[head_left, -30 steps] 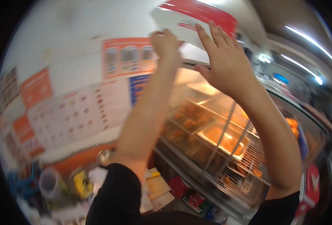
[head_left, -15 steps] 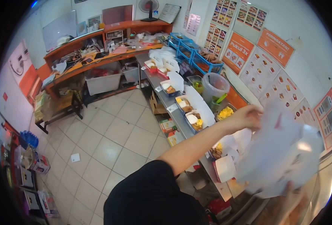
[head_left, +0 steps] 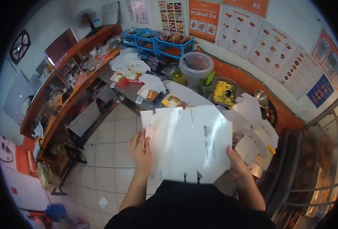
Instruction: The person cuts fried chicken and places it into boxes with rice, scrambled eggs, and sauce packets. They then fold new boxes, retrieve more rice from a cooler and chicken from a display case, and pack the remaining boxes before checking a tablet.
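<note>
A flat, unfolded white food box (head_left: 188, 143) is held up in front of my body, its shiny inner face toward me. My left hand (head_left: 140, 149) grips its left edge, thumb on top and fingers behind. At the right edge, my right hand (head_left: 235, 162) is closed on the same board, its fingers partly hidden. Behind the board, on the counter, stand open boxes with food, among them one with rice and pieces of food (head_left: 172, 101) and another farther left (head_left: 150, 93). More open white boxes (head_left: 253, 143) lie beyond my right hand.
A metal tray of yellow food (head_left: 225, 91) and a plastic-lined bucket (head_left: 196, 66) stand along the wall. Blue baskets (head_left: 174, 45) are at the back. A metal-framed glass cabinet (head_left: 310, 179) is on my right. A wooden desk (head_left: 71, 86) runs along the left.
The view has turned right. The white board has come from the right to in front of my body, and my left hand, earlier reaching across the counter, now holds its left edge.
</note>
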